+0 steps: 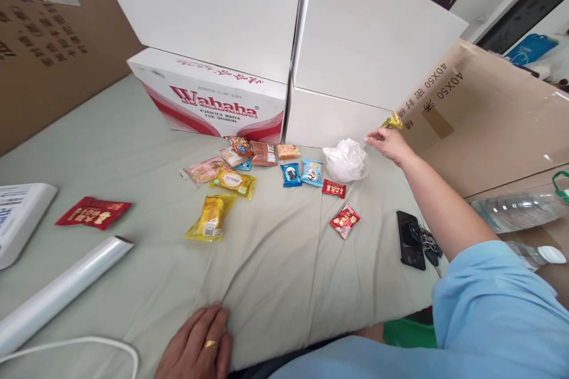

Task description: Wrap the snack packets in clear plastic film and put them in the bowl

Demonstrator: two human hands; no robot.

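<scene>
Two hands in the head view, both bare, over a pale green cloth (275,284). Left hand (195,340): near edge, palm down on the cloth, fingers close together and slightly bent, a gold ring (210,343) on one; nothing seen in it. Right hand (389,145): reached out to the far right, thumb and fingers narrowed toward each other. Gold packet (393,120) just past its knuckles, in front of the right cardboard panel (480,112); cannot tell whether the fingers grip it.

Just left of that hand, a crumpled plastic bag (345,160). Left of the bag, a light blue packet (312,172) and a dark blue packet (291,175), side by side. Nearer, a small red packet (334,188), then a red-and-pink packet (345,221) on its own.

Far middle-left: mixed snack packets clustered before the Wahaha carton (217,103); two yellow ones on the near side, the upper yellow packet (233,182) and the lower yellow packet (211,218). Far left, a larger red packet (93,213), beyond a shiny roll (66,296). Right: black phone (406,246), keys (430,243) beside it.
</scene>
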